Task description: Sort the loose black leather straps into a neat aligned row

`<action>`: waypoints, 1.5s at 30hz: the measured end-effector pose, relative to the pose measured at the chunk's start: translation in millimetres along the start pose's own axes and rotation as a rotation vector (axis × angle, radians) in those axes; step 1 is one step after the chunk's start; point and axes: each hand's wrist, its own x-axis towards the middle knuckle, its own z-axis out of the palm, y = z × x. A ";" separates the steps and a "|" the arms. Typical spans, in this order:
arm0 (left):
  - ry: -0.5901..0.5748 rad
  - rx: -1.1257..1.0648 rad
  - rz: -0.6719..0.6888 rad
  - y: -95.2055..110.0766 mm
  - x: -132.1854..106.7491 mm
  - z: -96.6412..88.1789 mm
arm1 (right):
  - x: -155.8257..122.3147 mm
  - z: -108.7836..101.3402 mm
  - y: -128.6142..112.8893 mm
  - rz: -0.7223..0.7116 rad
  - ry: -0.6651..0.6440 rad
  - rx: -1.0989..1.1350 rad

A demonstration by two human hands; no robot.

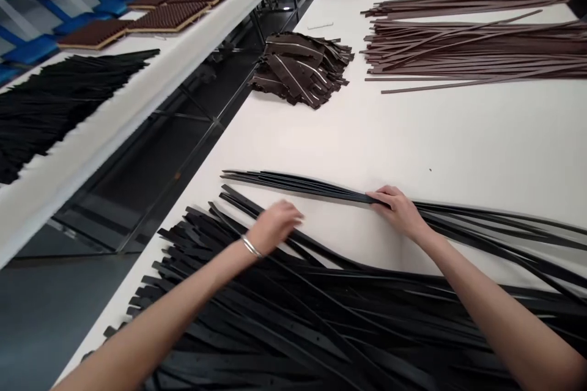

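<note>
Right hand [397, 208] pinches a bundle of black strips [316, 187] between thumb and fingers; left hand [277, 223] (blurred, silver bracelet [251, 247] at the wrist) is loosely curled over the larger black pile [275, 317], its grip unclear. The bundle extends both ways from the right hand, just beyond the pile.

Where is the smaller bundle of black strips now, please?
In the head view, the bundle runs from left of centre rightward, in the right hand, beyond the black pile.
</note>
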 end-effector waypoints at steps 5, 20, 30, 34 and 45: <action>-0.263 -0.138 0.063 68.0 -14.7 46.0 | 1.5 -1.9 -0.9 0.052 -0.010 0.035; -0.347 0.080 0.206 84.6 -39.5 50.6 | 2.7 -4.6 -4.7 0.095 -0.029 0.045; 0.090 -0.102 0.009 66.7 70.2 51.7 | 10.6 -6.2 -15.1 0.152 -0.058 0.155; 0.187 -0.017 0.002 70.8 124.0 69.9 | 9.8 -7.9 -15.7 0.099 -0.059 0.126; -0.048 0.290 -0.100 -66.2 44.1 -4.8 | 5.1 -2.9 -3.2 0.055 -0.048 0.102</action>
